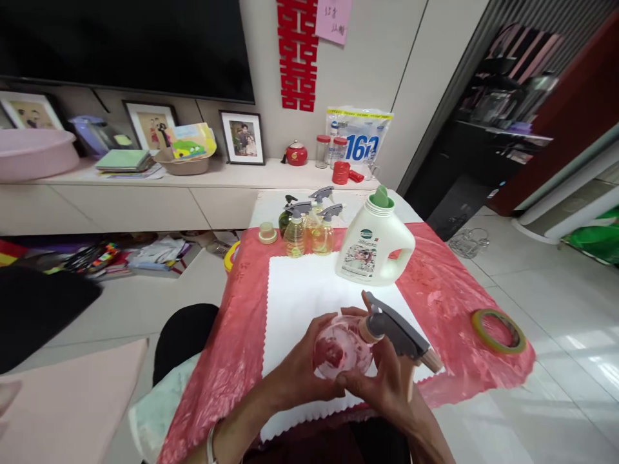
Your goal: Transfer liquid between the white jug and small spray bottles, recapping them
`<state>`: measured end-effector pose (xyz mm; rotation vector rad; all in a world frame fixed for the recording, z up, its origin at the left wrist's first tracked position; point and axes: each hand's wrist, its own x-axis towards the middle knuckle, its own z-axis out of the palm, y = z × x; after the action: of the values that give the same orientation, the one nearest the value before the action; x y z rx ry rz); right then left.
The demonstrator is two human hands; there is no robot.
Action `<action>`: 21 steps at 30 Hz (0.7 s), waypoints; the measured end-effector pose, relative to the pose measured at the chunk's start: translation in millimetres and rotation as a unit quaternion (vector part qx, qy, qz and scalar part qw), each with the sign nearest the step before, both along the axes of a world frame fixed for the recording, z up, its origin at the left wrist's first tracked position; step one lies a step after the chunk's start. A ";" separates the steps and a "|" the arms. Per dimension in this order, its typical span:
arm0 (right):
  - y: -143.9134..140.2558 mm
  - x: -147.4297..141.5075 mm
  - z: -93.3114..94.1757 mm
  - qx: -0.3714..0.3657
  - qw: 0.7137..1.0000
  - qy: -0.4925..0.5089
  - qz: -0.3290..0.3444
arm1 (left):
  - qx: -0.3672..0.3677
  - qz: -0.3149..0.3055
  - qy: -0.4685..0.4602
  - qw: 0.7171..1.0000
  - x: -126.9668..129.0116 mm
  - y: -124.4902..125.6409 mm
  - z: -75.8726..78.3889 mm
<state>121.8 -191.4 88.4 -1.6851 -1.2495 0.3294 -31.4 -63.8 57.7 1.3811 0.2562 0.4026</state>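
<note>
Above the white scalloped mat (294, 290), both hands hold a clear spray bottle (338, 351) lying on its side, its base toward me. My left hand (309, 357) is wrapped round the bottle's body from the left. From the right, my right hand (380, 377) grips it with the thumb near the base. The bottle's grey trigger head (399, 328) points right and down. Pinkish red shows through the clear wall; whether there is liquid inside I cannot tell. Just beyond stands a white detergent jug (372, 245) with a green spout (382, 196).
Several spray bottles with yellowish liquid (294, 238) stand behind the mat, beside a pale round cap (267, 232). A roll of tape (498, 330) lies on the red plastic table cover (449, 303) at right. A black stool (186, 335) is left of the table.
</note>
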 end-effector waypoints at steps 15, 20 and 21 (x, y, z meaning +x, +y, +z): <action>9.5 196.0 24.1 0.021 0.928 -0.001 -0.371 | 0.579 0.278 0.155 0.751 -23.4 78.7 -84.0; 67.3 259.9 8.3 0.034 0.927 -0.010 -0.374 | 0.637 0.311 0.152 0.689 -24.4 75.0 -98.8; 79.2 268.1 3.7 0.038 0.928 -0.015 -0.372 | 0.642 0.313 0.149 0.684 -24.6 74.2 -99.0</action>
<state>389.9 -112.2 92.2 -1.9589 -0.5546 -0.2038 -56.0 10.4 -41.3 2.7759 0.8337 1.0505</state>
